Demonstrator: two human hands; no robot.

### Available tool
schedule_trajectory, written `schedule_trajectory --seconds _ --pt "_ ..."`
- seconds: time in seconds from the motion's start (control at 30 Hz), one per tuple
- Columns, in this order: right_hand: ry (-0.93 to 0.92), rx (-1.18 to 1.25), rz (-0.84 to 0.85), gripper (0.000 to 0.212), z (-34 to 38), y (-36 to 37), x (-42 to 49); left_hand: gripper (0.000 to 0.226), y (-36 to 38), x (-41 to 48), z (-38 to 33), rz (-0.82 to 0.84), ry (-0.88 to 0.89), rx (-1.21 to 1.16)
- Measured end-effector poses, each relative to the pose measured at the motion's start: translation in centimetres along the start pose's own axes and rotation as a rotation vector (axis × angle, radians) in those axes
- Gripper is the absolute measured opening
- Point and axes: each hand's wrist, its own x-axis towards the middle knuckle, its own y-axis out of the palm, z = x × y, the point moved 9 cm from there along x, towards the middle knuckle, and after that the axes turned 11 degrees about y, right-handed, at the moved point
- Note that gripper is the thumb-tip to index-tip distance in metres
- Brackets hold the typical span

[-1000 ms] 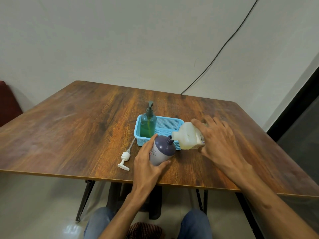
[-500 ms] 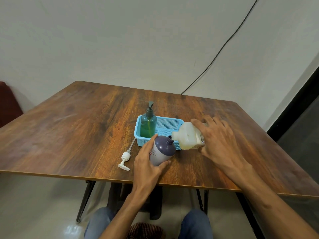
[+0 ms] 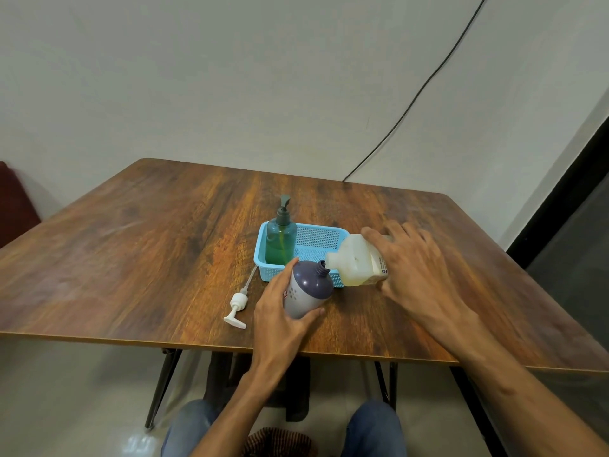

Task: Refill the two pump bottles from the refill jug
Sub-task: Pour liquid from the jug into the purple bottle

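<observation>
Holding the refill jug (image 3: 357,262) tipped nearly flat in the curled right hand (image 3: 418,275), spout aimed left of it, right at the open neck of the purple pump bottle (image 3: 308,288), gripped by the left hand (image 3: 280,315) and leaning toward the jug, so probably mid-pour.

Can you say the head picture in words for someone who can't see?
The right hand tips a refill jug to the open neck of a purple bottle held by the left hand. A white pump lies on the wooden table; a green pump bottle stands in a blue basket.
</observation>
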Motion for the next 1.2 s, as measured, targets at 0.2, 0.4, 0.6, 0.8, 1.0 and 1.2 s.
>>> schedule_trajectory --seconds 0.2,0.4,0.6,0.8,1.0,1.2 --pt "0.002 0.007 -0.012 0.095 -0.08 -0.19 -0.10 0.094 0.03 -0.04 0.06 -0.001 -0.004 0.008" --pt "0.000 0.025 -0.011 0.094 0.04 -0.45 -0.20 0.095 -0.01 -0.05 0.04 0.001 -0.004 0.017" --pt "0.015 0.019 0.006 0.092 0.02 -0.47 -0.13 0.094 0.00 -0.01 -0.14 0.009 -0.002 0.017" --pt "0.023 0.009 0.044 0.091 0.05 -0.45 -0.16 0.094 0.07 0.02 -0.19 0.013 0.005 0.026" --pt "0.019 0.000 0.070 0.089 0.17 -0.60 -0.17 0.094 0.09 0.00 -0.30 0.016 0.003 0.018" --pt "0.026 -0.025 0.080 0.090 0.10 -0.53 -0.11 0.094 0.09 0.00 -0.29 0.013 0.009 0.017"
